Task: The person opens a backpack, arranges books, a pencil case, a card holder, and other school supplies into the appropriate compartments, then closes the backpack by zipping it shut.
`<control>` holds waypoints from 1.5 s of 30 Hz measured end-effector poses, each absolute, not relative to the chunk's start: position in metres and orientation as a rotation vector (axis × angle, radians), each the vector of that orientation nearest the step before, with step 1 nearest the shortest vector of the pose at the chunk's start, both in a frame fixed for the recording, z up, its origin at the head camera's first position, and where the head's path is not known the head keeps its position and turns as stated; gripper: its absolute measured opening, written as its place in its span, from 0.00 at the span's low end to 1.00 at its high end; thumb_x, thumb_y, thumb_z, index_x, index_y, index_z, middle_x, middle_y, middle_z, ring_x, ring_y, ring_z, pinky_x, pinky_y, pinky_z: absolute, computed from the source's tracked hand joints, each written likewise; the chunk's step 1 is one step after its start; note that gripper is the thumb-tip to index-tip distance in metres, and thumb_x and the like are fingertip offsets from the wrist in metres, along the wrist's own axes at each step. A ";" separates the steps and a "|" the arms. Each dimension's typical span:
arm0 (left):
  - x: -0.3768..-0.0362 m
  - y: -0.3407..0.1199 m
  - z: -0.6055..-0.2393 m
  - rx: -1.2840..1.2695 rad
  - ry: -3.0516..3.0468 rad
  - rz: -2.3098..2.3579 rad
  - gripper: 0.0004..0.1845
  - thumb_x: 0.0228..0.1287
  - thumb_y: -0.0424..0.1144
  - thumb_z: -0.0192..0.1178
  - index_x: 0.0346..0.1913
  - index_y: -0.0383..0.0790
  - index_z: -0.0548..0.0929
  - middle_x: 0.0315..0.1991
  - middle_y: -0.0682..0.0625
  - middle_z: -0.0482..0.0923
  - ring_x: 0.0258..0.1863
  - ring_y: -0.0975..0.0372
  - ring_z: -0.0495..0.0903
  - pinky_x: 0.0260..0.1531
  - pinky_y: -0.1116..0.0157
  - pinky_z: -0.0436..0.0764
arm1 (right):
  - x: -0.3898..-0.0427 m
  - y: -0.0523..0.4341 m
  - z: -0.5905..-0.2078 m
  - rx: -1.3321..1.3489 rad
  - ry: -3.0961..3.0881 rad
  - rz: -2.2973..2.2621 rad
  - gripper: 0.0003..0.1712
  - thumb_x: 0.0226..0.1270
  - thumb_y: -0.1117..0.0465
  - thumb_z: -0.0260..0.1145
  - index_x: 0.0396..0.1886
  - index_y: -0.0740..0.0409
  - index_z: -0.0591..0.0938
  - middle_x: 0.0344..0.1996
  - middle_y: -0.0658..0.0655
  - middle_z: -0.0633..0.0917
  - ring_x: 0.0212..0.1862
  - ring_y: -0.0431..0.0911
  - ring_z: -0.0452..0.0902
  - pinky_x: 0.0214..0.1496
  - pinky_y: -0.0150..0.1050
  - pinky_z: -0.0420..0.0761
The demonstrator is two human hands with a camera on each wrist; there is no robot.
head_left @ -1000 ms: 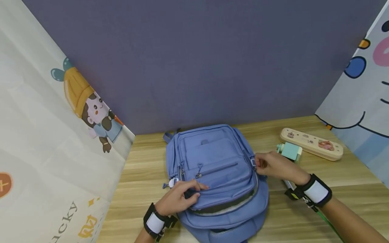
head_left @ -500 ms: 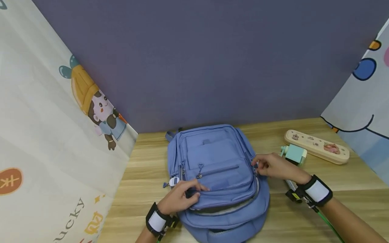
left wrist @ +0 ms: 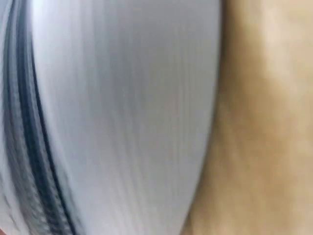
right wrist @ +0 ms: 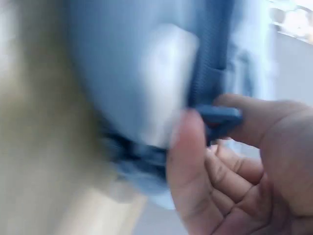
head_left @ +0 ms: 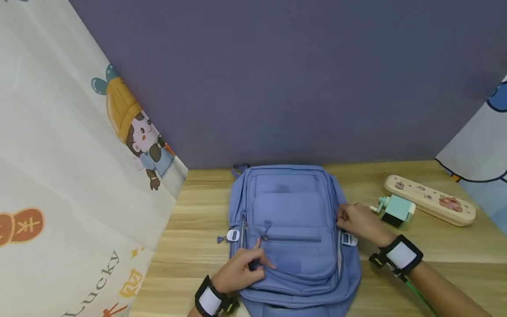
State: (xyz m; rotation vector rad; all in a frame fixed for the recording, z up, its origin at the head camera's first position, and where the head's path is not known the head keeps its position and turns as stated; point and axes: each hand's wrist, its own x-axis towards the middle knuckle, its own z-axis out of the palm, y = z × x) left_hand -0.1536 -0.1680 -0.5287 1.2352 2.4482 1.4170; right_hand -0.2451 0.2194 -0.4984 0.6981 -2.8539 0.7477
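Observation:
A blue backpack point(head_left: 293, 220) lies flat on the wooden table point(head_left: 190, 246), front pockets up. My left hand point(head_left: 243, 270) grips the fabric at the lower left of its front pocket, fingers curled. My right hand point(head_left: 356, 222) is at the bag's right edge. In the right wrist view my thumb and forefinger pinch a blue zipper pull point(right wrist: 220, 117) there. The left wrist view is blurred and shows only blue backpack fabric point(left wrist: 127, 117), a dark zipper line and the table.
A mint green pencil sharpener point(head_left: 397, 211) and a beige pencil case point(head_left: 429, 200) lie to the right of the bag. Cartoon-print cloths hang at the left point(head_left: 79, 176) and far right point(head_left: 479, 163). A purple wall stands behind.
The bag now lies straighter, and the gaping opening along its lower front has narrowed. My right hand stays at the right edge on the pull. The left hand keeps its grip.

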 end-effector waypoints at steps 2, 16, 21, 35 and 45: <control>-0.152 -0.165 -0.531 1.260 2.431 1.406 0.16 0.59 0.19 0.59 0.32 0.45 0.72 0.40 0.56 0.93 0.38 0.78 0.87 0.79 0.44 0.61 | -0.243 0.225 -0.495 0.659 -2.872 0.781 0.07 0.63 0.69 0.71 0.31 0.55 0.82 0.20 0.43 0.78 0.21 0.33 0.67 0.27 0.32 0.70; -0.156 -0.164 -0.518 1.142 2.411 1.418 0.14 0.71 0.22 0.57 0.37 0.48 0.74 0.48 0.59 0.92 0.13 0.79 0.64 0.81 0.43 0.56 | -0.255 0.227 -0.492 0.609 -2.802 0.640 0.02 0.67 0.65 0.75 0.39 0.56 0.90 0.26 0.47 0.88 0.25 0.33 0.75 0.24 0.32 0.71; -0.156 -0.156 -0.517 1.109 2.414 1.427 0.13 0.75 0.25 0.57 0.35 0.48 0.73 0.51 0.59 0.92 0.17 0.77 0.68 0.81 0.46 0.58 | -0.262 0.230 -0.492 0.606 -2.787 0.596 0.04 0.70 0.62 0.74 0.42 0.55 0.90 0.30 0.50 0.89 0.24 0.34 0.74 0.22 0.33 0.69; -0.161 -0.157 -0.496 1.028 2.494 1.569 0.10 0.75 0.26 0.58 0.42 0.47 0.78 0.49 0.48 0.92 0.30 0.75 0.77 0.32 0.73 0.75 | -0.250 0.326 -0.484 0.354 -2.900 0.487 0.47 0.67 0.42 0.76 0.69 0.75 0.74 0.67 0.83 0.71 0.64 0.82 0.64 0.63 0.78 0.64; -0.174 -0.153 -0.450 0.777 2.477 1.731 0.01 0.79 0.30 0.57 0.46 0.36 0.76 0.55 0.42 0.88 0.43 0.64 0.84 0.41 0.69 0.79 | -0.247 0.359 -0.501 0.327 -3.058 0.589 0.62 0.60 0.41 0.82 0.79 0.72 0.61 0.70 0.85 0.65 0.65 0.83 0.63 0.57 0.81 0.69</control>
